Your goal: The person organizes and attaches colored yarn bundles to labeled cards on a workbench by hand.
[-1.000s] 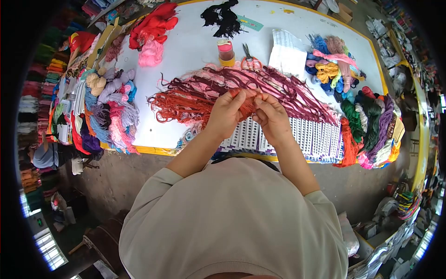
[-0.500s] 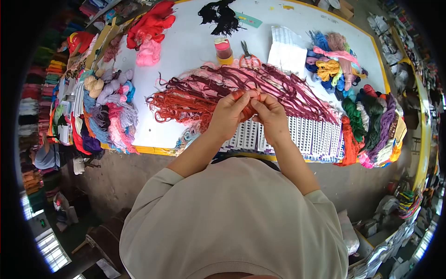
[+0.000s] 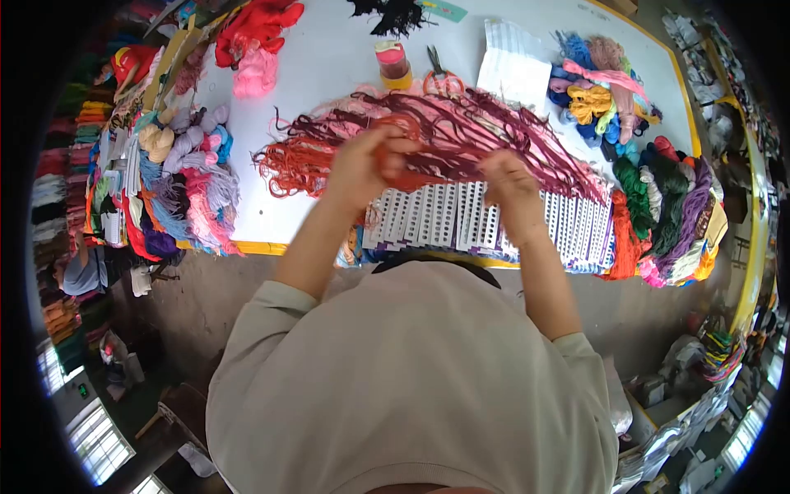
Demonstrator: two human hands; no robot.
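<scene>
My left hand [image 3: 366, 165] has its fingers wrapped round red-orange thread, over the left part of a long thread pile. My right hand [image 3: 512, 185] is bent in a pinch at the right, with dark red strands reaching toward its fingertips; motion blurs what it grips. Beneath both hands spreads the pile of pink and maroon threads [image 3: 527, 140], with red-orange threads [image 3: 288, 169] at its left end. White cards with rows of holes [image 3: 469, 216] lie in front of the pile, below my right hand.
Behind the pile stand a pink-and-yellow spool [image 3: 393, 66] and scissors with red handles [image 3: 443, 81]. A white packet [image 3: 514, 67] lies nearby. Coloured skeins lie at the left [image 3: 193, 165] and right [image 3: 675, 206]. A person in red [image 3: 134, 66] is at the far left.
My hands have moved apart from their meeting point, the left toward the left and the right toward the right. Red thread now stretches between them over the pile.
</scene>
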